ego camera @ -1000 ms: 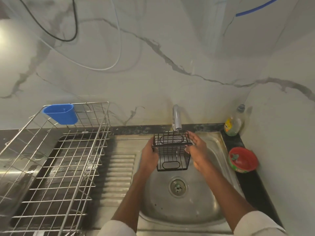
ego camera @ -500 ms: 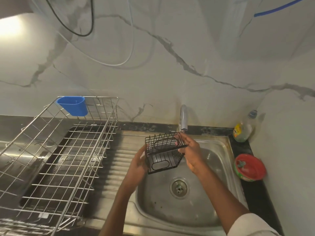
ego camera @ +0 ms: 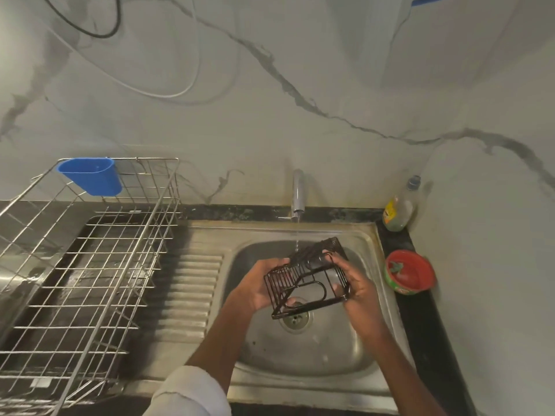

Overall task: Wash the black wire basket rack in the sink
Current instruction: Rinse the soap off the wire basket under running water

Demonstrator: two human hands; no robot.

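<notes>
Currently both the left hand (ego camera: 260, 285) and right hand (ego camera: 356, 285) grip the tilted black wire basket rack (ego camera: 309, 276) over the stainless steel sink (ego camera: 318, 349) under the running chrome tap (ego camera: 298, 192), where wet wires could slip and drop it.

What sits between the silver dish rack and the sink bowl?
In the head view, only the ribbed steel drainboard lies between the silver dish rack and the sink bowl; nothing rests on its ridges.
</notes>
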